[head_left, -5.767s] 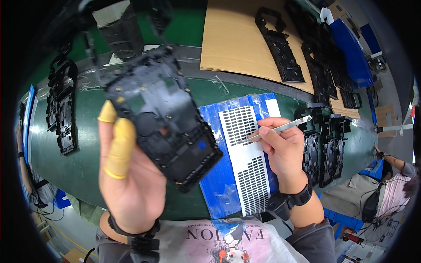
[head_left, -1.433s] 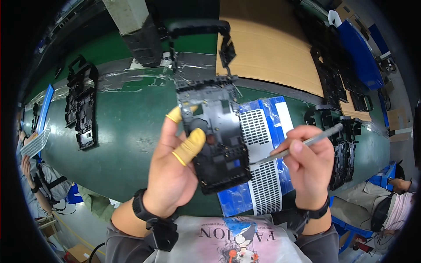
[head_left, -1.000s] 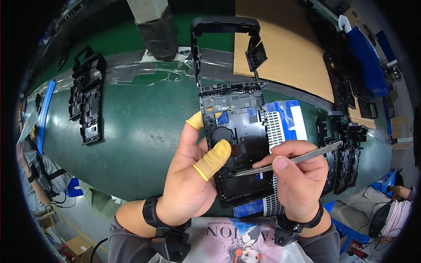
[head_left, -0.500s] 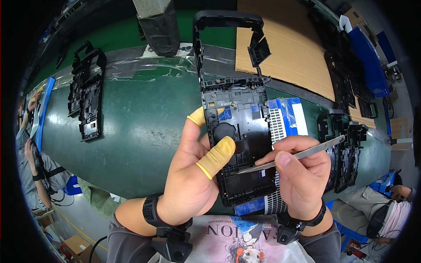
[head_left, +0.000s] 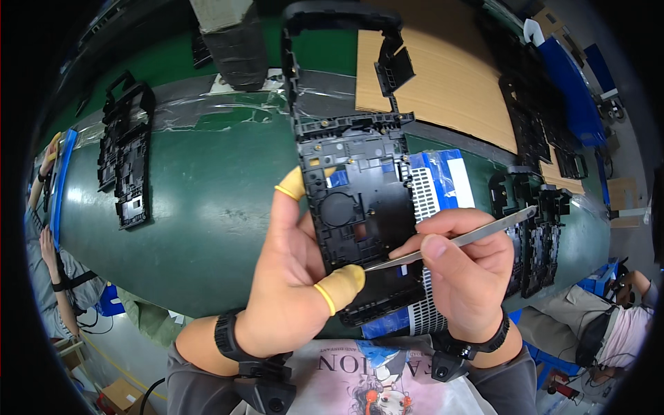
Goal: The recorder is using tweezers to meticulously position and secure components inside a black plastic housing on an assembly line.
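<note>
A long black plastic housing (head_left: 377, 200) with a loop-shaped frame at its far end is held up before me, tilted slightly left. My left hand (head_left: 277, 294) grips its left edge, with yellow finger cots on the thumb and a finger. That thumb lies across the lower part of the housing, its tip meeting the point of the metal tweezers (head_left: 494, 227). Closed around those tweezers is my right hand (head_left: 470, 273), its fingertips near the housing's right edge. Whether a small part sits between the tweezer points I cannot tell.
Behind the housing lies a blue and white sheet with a black grid (head_left: 453, 180). More black housings stand at the left (head_left: 130, 166) and at the right (head_left: 543, 238) of the green table (head_left: 214, 207). Cardboard (head_left: 443, 97) covers the far right. Other people sit at both sides.
My left thumb has slid down from beside the round disc to the tweezer point. The scene, housing and hands included, has shifted a little left in the view.
</note>
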`<state>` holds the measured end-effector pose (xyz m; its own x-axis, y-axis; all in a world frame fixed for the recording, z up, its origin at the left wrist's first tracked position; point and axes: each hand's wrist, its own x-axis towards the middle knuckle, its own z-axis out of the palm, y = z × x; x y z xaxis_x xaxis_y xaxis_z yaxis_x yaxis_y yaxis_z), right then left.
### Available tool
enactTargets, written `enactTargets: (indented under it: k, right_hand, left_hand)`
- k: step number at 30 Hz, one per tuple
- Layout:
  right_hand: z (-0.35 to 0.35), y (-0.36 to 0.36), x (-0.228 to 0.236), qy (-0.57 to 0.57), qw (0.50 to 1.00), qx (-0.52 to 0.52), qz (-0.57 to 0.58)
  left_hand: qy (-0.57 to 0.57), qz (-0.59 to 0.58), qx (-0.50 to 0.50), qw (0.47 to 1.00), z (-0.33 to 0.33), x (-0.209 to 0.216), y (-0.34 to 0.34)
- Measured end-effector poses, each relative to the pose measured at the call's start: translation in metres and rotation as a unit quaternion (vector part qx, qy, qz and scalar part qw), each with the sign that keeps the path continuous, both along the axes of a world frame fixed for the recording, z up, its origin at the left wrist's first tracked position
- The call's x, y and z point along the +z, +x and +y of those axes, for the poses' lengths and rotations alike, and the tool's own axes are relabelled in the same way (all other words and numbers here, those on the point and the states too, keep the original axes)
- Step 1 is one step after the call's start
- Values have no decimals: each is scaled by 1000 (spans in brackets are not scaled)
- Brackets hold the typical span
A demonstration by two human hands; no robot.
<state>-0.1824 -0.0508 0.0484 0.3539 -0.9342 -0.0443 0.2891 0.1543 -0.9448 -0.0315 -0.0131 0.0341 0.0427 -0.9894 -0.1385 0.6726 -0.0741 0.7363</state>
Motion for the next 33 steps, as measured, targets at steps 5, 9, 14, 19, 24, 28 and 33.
enactTargets:
  k: [5, 9, 14, 19, 24, 28, 33]
  right_hand:
    - [-19, -22, -2, -19, 996, -84, -37]
    - [-32, -43, -24, -31, 990, -116, 69]
    - [-40, -46, -54, 23, 992, -98, 77]
    - [-42, -46, -55, 23, 992, -95, 78]
    - [-42, -47, -55, 25, 991, -110, 70]
    - [-42, -47, -55, 27, 992, -105, 66]
    - [-43, -48, -55, 23, 992, -101, 73]
  left_hand:
    - [-75, -63, 41, 994, 1, -5, 9]
    - [-59, -49, 130, 989, -5, 15, 10]
    - [-75, 3, 189, 979, -4, 6, 18]
    - [-77, 59, 157, 983, -9, 1, 28]
    - [-60, 86, 165, 981, -9, 0, 28]
    - [-95, 44, 172, 979, -9, 2, 27]
    - [-79, 26, 171, 982, -12, 5, 22]
